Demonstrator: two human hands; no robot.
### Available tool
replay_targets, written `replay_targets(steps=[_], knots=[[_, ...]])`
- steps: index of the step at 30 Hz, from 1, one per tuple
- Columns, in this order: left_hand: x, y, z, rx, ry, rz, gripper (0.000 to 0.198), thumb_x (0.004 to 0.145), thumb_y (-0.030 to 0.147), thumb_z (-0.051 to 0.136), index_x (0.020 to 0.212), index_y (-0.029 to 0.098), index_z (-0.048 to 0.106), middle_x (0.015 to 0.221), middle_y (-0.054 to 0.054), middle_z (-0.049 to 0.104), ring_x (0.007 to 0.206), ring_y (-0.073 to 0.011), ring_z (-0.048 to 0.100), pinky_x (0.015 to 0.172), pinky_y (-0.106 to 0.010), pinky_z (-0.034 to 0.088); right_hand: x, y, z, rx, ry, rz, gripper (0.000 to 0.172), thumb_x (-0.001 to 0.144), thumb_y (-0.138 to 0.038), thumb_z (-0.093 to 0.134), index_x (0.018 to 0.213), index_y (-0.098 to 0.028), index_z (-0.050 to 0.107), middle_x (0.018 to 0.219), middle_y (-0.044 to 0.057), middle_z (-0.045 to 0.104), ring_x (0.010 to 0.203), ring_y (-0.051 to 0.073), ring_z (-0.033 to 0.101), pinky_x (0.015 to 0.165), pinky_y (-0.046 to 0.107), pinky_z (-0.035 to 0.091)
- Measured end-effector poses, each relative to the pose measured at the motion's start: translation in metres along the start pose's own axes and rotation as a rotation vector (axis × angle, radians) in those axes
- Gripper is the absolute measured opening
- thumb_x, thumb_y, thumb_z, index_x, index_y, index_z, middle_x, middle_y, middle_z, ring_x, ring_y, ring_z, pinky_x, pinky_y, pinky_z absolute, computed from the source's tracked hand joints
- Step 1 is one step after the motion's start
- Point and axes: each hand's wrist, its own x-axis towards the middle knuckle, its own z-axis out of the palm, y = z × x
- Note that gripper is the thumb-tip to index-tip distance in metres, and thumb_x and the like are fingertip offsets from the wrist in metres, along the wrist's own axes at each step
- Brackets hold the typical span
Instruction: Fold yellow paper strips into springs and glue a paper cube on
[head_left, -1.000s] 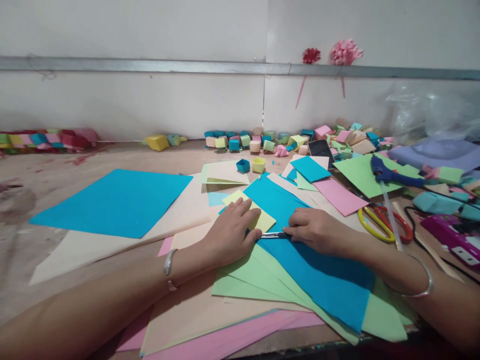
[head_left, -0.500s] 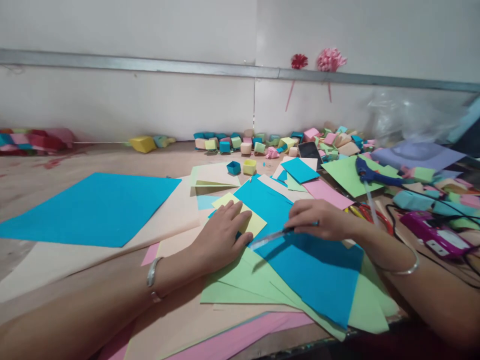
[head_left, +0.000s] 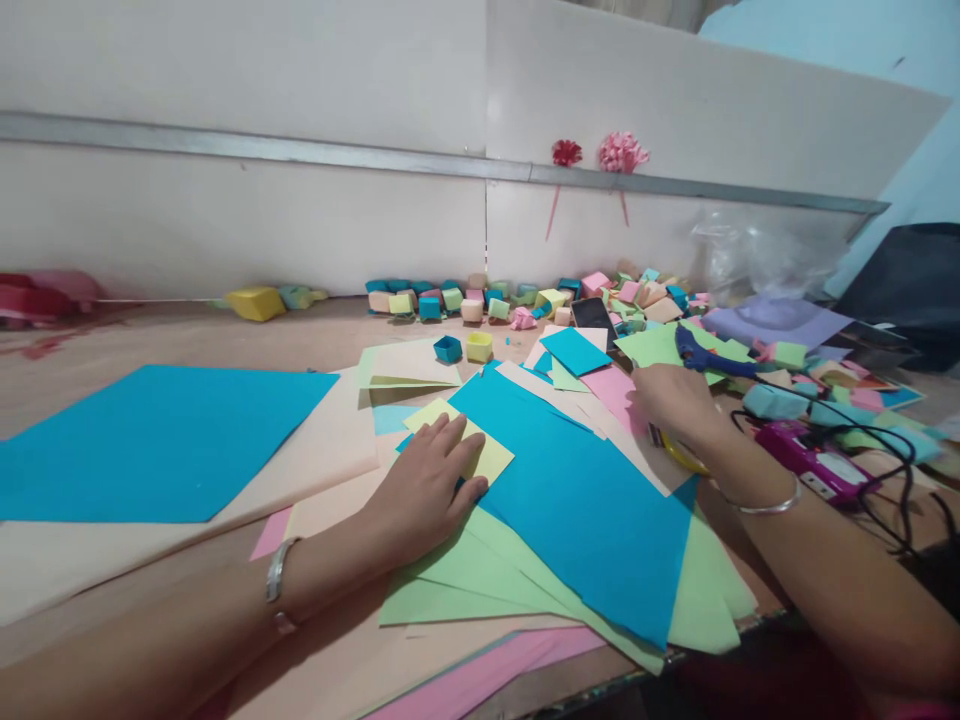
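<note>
My left hand [head_left: 429,485] lies flat with fingers apart on a small yellow paper square [head_left: 489,455]. Beneath and beside it is a large blue sheet [head_left: 577,500], overlapping green sheets [head_left: 480,570]. My right hand [head_left: 675,408] has its back toward me at the right of the blue sheet, over the pink paper [head_left: 611,392]. Its fingers point away and are mostly hidden, so whether they hold anything does not show. A yellow curved handle [head_left: 681,455] shows just below that hand. The blue glue gun [head_left: 709,355] lies beyond it.
Small folded paper boxes [head_left: 431,305] line the wall, with two more, blue [head_left: 448,348] and yellow [head_left: 479,346], nearer. A phone [head_left: 592,315] lies behind the papers. At right sit a magenta power strip [head_left: 806,460] and black cables [head_left: 896,480]. Another blue sheet [head_left: 169,440] lies left.
My right hand has moved right and away from the blue sheet's middle; the slim tool it held is no longer visible. My left hand stays on the yellow paper. The view has turned rightward.
</note>
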Motion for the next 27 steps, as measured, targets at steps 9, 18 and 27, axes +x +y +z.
replay_targets(steps=[9, 18, 27], knots=[[-0.003, 0.006, 0.0, -0.12, -0.002, 0.03, 0.048, 0.099, 0.029, 0.029, 0.147, 0.023, 0.03, 0.155, -0.008, 0.028, 0.145, -0.025, 0.021, 0.117, -0.051, 0.023, -0.032, -0.081, 0.029, 0.364, 0.224, -0.941, 0.032, 0.087, -0.025, 0.061, 0.118, -0.014, 0.061, 0.119, 0.015, 0.064, 0.107, 0.026, 0.059, 0.087, 0.04, 0.049], [-0.003, 0.007, 0.001, -0.153, 0.005, -0.031, 0.044, 0.099, 0.03, 0.031, 0.142, 0.02, 0.037, 0.149, -0.009, 0.041, 0.142, -0.0257, 0.027, 0.117, -0.05, 0.023, -0.041, -0.096, 0.038, 0.293, 0.308, -0.991, 0.022, 0.093, -0.013, 0.044, 0.09, -0.016, 0.066, 0.08, 0.01, 0.07, 0.077, 0.019, 0.063, 0.073, 0.033, 0.047], [0.002, 0.003, -0.01, -0.254, 0.347, -0.039, 0.057, 0.087, 0.042, 0.06, 0.137, 0.021, 0.042, 0.15, -0.012, 0.038, 0.142, -0.0301, 0.025, 0.113, -0.05, 0.03, -0.048, -0.072, 0.01, 1.239, -0.062, -0.526, 0.017, 0.088, -0.033, 0.059, 0.087, -0.02, 0.068, 0.082, 0.006, 0.072, 0.073, 0.018, 0.067, 0.066, 0.029, 0.054]])
